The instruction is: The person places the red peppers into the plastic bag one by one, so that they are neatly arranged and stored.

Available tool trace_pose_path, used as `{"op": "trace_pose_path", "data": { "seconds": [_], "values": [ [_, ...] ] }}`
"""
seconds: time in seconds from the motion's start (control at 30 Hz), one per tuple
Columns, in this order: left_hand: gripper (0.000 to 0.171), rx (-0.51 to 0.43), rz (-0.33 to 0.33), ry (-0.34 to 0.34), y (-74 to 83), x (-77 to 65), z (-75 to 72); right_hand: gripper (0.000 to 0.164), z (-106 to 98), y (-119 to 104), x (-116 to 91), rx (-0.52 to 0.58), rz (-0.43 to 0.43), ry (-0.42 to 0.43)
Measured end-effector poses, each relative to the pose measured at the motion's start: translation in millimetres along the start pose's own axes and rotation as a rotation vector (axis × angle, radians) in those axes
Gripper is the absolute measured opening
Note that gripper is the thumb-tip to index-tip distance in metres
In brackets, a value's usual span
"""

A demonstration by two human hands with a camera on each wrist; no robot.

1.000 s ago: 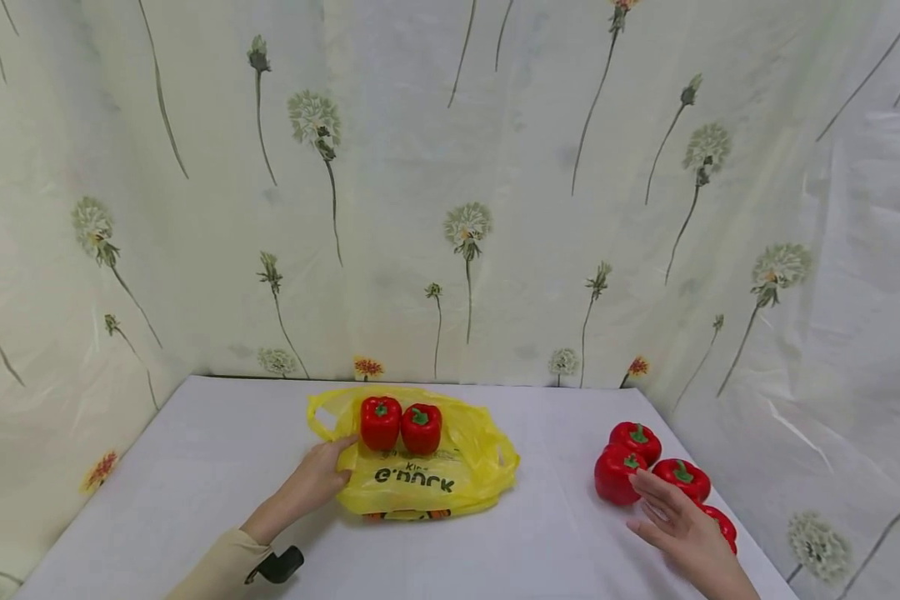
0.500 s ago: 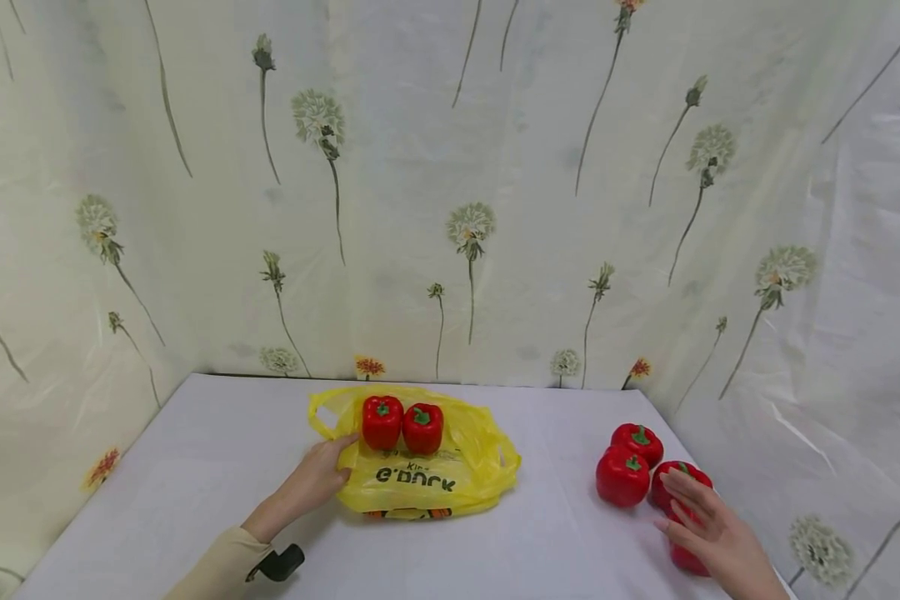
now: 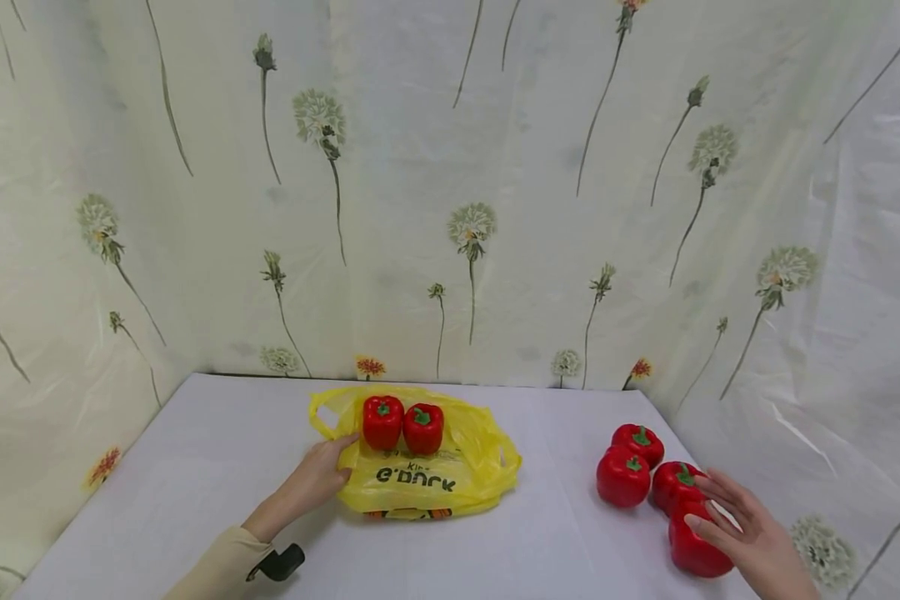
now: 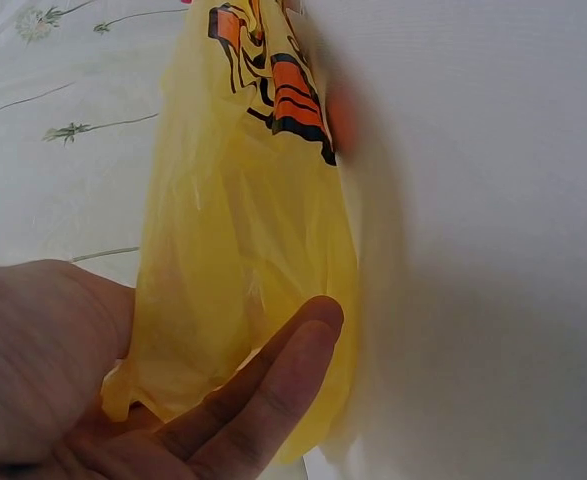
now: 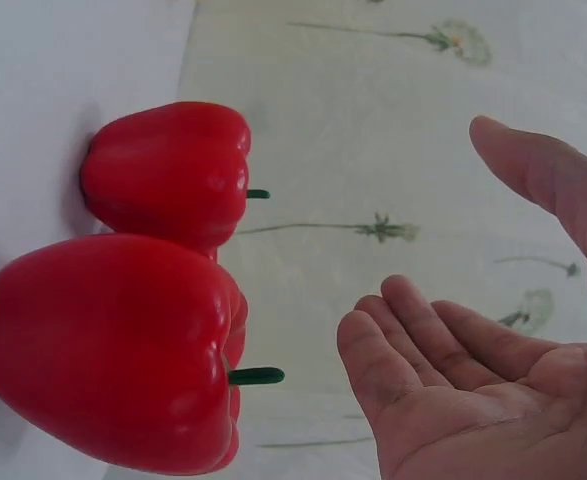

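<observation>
Step in hand looks to be the R hand (image 3: 761, 537) lining up on a pepper: it's loose, fingers apart, grasping nothing, just over the nearest pepper (image 3: 696, 552), which stands right of the yellow bag (image 3: 465, 467) & closer to the wearer. L hand (image 3: 318, 475) grips the bag's left edge btwn fingers and thumb; thumb tip's hidden by the film. Next move prob. calls for the R hand to dip & close round that pepper's body, w/ L keeping the bag steady. Other three peppers (image 3: 623, 477) cluster right of the bag too; two more peppers (image 3: 382, 423) sit upright on the bag's far part. Peppers: glossy red, smooth, lobed, tapering, w/ stubby green stems (image 5: 258, 376); poss. slippery. Bag: thin crinkly plastic, semi-sheer, loop handles, black & orange print; can't tell what's inside. Table (image 3: 532, 542) under the bag: matte, pale. Cloth behind the bag: dandelion-printed, lightly creased
</observation>
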State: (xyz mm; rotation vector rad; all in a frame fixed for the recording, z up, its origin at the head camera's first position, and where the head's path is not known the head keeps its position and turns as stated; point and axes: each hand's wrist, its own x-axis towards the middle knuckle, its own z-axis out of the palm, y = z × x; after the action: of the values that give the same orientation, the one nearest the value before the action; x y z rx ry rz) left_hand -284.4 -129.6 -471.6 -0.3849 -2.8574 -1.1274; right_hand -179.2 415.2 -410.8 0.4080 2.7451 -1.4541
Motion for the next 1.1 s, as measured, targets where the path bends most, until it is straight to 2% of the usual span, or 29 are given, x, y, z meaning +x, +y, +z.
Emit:
{"op": "trace_pose_path", "data": {
  "seconds": [0.3, 0.53, 0.73, 0.93, 1.1],
  "values": [
    [0.054, -0.015, 0.004, -0.002, 0.2, -0.5, 0.3, 0.110, -10, 9, 4, 0.003, 0.049, 0.022],
    [0.055, -0.008, 0.002, 0.003, 1.1, -1.3, 0.5, 0.109, -15, 21, 9, -0.043, 0.072, 0.055],
    [0.055, -0.009, 0.001, 0.000, 2.1, -1.5, -0.3, 0.116, -14, 27, 15, -0.035, 0.121, 0.054],
    [0.055, -0.009, 0.002, 0.000, 1.6, -0.4, 0.0, 0.125, -15, 41, 24, -0.092, 0.130, 0.006],
    [0.056, -0.009, 0.004, 0.002, 1.4, -0.2, 1.1, 0.127, -12, 50, 29, -0.093, 0.156, -0.030]
  ]
}}
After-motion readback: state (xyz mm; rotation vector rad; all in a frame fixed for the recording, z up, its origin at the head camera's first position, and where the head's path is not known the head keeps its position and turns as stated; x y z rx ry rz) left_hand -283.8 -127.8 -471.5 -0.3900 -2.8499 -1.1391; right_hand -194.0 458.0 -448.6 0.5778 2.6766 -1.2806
